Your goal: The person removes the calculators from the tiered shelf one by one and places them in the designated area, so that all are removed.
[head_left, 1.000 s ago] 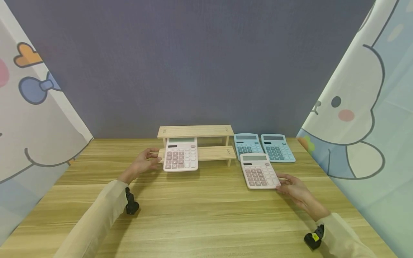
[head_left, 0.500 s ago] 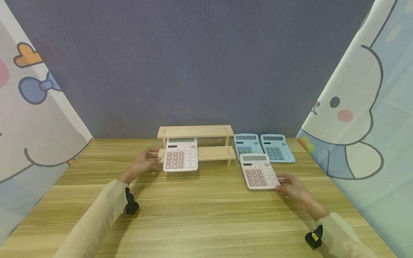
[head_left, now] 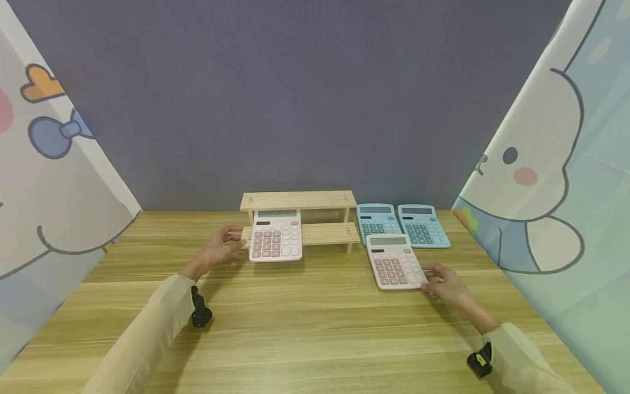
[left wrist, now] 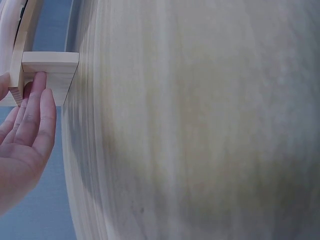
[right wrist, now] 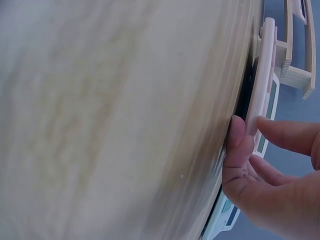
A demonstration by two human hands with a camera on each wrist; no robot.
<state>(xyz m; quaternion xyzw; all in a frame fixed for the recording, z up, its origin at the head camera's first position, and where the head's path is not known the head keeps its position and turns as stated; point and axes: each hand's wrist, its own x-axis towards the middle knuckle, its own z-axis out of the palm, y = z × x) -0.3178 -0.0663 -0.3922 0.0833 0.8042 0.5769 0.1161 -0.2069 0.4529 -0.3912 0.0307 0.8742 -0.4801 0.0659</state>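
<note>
At the left end of a two-tier wooden shelf (head_left: 330, 234), my left hand (head_left: 219, 249) holds the lower board. The left wrist view has the thumb on one side of that board (left wrist: 18, 65) and the fingers (left wrist: 31, 117) beneath it. A pink-and-white calculator (head_left: 276, 241) leans on the lower tier, its top edge under the upper board. My right hand (head_left: 450, 287) pinches the lower right corner of a second pink-and-white calculator (head_left: 394, 262). That calculator's edge (right wrist: 262, 75) sits between thumb and fingertips in the right wrist view, with a dark gap below it.
Two blue calculators lie right of the shelf: one (head_left: 376, 219) partly covered by the pink one, the other (head_left: 423, 225) farther right. A dark grey panel (head_left: 295, 98) stands behind the wooden table (head_left: 315, 328). Cartoon-printed fabric (head_left: 546, 180) flanks both sides.
</note>
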